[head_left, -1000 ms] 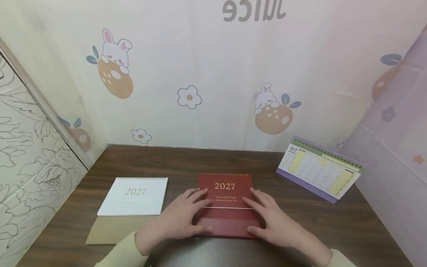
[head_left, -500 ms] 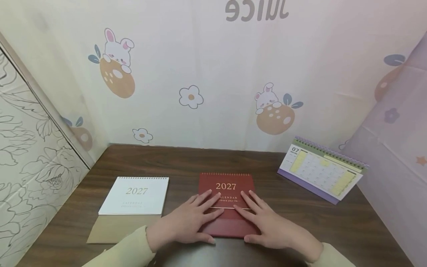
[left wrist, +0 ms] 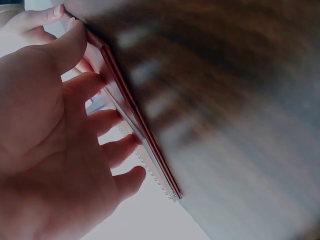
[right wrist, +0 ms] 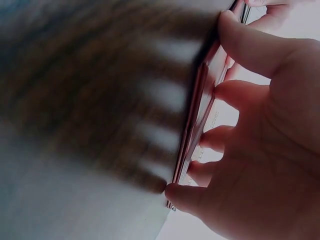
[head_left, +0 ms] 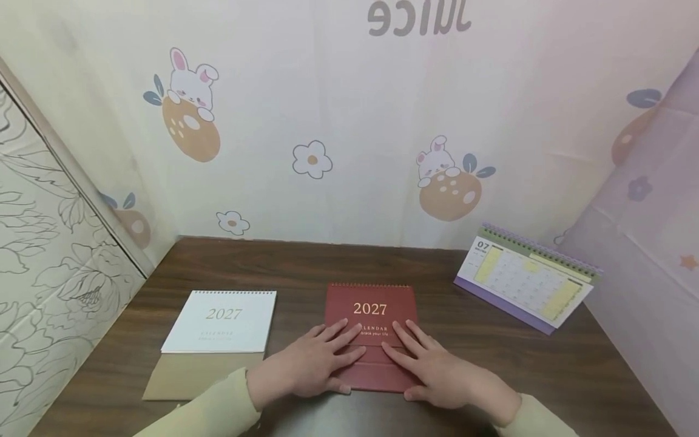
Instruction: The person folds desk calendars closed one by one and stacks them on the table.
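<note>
At the far left rose a pale panel [head_left: 54, 285] drawn with thin dark flower outlines. Next to it, on the brown wood-grain worktop [head_left: 295, 264], lay a white calendar [head_left: 224, 328] with 2027 in gold, its spiral along the far edge and its tan base [head_left: 191, 373] showing on the near side. A pale yellow sleeve [head_left: 204, 406] crossed part of that base.

From this sleeve reached the left hand [head_left: 314, 365], palm down with its fingers spread and nearly straight; the fingertips rested on the left part of a red calendar [head_left: 371, 297], the thumb by its near edge, gripping nothing. The red calendar lay low on the worktop at the middle, between the two hands, spiral at the far side. Its gold 2027 was in full sight, while the fingers covered some of the smaller lettering below.

The right hand [head_left: 437, 371] mirrored the left: fingers fanned out and almost straight, tips resting on the calendar's right part, thumb near the close right corner, grasping nothing. Well apart, farther right and back, a purple-based calendar [head_left: 526, 282] with a yellow-and-white page marked 07 stood aslant, near a lilac curtain [head_left: 644, 255].
</note>
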Demonstrator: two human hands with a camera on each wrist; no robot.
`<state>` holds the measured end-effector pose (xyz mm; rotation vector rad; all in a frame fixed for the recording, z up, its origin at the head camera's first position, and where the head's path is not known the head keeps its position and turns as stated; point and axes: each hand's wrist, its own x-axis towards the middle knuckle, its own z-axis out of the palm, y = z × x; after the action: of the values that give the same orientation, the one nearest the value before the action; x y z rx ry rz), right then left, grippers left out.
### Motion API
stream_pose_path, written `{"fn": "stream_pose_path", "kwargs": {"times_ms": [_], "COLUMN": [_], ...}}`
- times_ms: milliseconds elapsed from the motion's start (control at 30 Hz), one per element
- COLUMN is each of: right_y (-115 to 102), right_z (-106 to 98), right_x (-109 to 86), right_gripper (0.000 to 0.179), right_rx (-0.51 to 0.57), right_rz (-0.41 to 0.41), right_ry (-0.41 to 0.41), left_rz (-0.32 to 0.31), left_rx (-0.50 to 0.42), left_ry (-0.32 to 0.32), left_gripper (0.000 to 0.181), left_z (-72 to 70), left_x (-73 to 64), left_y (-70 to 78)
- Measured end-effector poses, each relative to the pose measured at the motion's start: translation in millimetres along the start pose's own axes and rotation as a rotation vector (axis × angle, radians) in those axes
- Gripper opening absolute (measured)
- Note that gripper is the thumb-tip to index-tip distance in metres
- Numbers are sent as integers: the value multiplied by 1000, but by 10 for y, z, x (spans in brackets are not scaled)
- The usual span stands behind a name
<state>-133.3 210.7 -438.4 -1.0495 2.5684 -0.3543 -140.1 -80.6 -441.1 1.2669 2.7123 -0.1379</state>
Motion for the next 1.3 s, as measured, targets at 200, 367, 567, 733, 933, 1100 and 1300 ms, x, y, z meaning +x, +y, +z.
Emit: {"fn": "stream_pose_path", "kwargs": {"times_ms": [200, 367, 567, 733, 933, 1100, 1300], "right_y": [-13, -22, -11, 54, 189, 307, 400], "right_z": [-21, -28, -40, -97, -179, -229, -239], "right_x": [3, 8, 11, 6, 4, -2, 7], "right_gripper": [76, 76, 76, 65, 37, 16, 11], "right_rx": [-6, 9, 5, -16, -82, -76, 63], "right_rz": [-15, 6, 13, -10, 69, 201, 322], "right_ry": [2, -9, 7, 101, 326, 413, 383], "left_rz": [-17, -17, -21, 8, -44, -213, -424], "left_rx": [30, 41, -18, -45, -126, -382, -619], "left_ry": [1, 3, -5, 108, 311, 321, 239], "left_gripper": [70, 70, 70, 58, 30, 17, 24], "left_z": [-18, -39, -53, -79, -107, -108, -117], "left_x": [-10, -16, -1, 59, 97, 112, 89], "left_y": [25, 25, 3, -63, -193, -349, -517]}}
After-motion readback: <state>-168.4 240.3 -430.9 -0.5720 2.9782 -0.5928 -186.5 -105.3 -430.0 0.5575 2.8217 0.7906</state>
